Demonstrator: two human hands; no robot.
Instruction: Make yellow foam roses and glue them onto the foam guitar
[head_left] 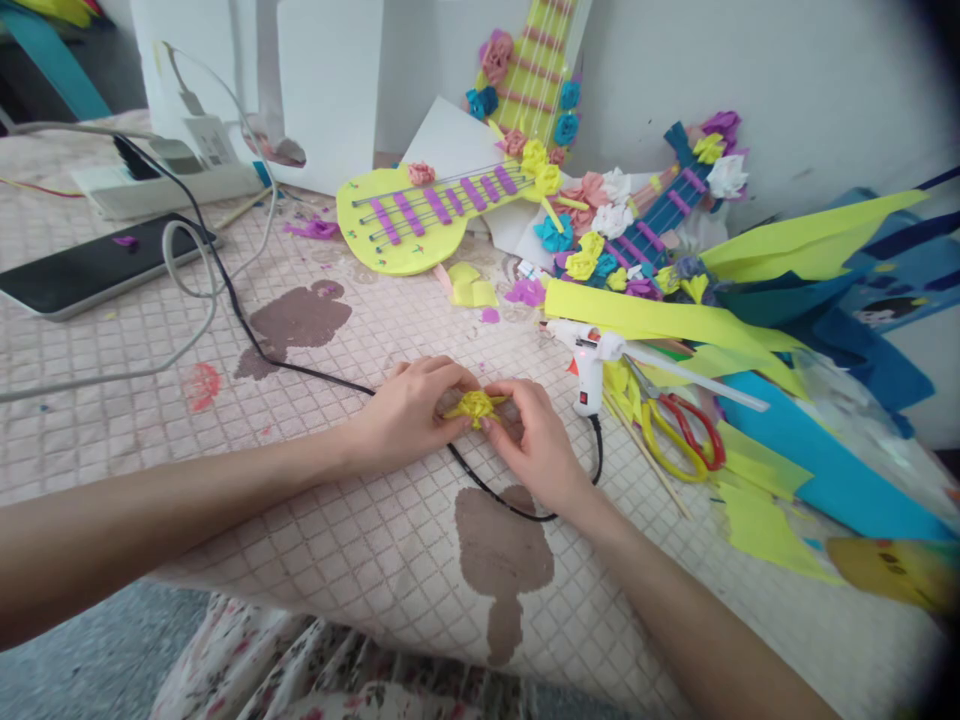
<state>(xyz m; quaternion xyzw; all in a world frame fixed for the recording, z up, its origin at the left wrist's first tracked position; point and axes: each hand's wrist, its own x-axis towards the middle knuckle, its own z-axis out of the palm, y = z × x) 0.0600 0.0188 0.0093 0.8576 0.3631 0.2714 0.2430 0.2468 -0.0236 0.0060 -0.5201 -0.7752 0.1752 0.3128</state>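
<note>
Two-handed hold on a yellow paper flower (pixel 477 406), which lies left of the glue gun (pixel 590 375) and slightly nearer the person. The left hand (pixel 405 415) pinches the flower's left side between thumb and fingers; the right hand (pixel 544 450), similarly narrowed, grips its right side and is the closer of the two to the glue gun. A black cord (pixel 315 375) runs from the gun's handle, passing by both hands, across the cloth-covered counter (pixel 360 540). Right of the gun and nearer the person: scissors (pixel 718 452) with red and yellow handles, and a thin wooden stick (pixel 646 455). Beyond the gun, to its left: a yellow paper guitar (pixel 442 245) with purple bars. Far left of it: a phone (pixel 97 270).
</note>
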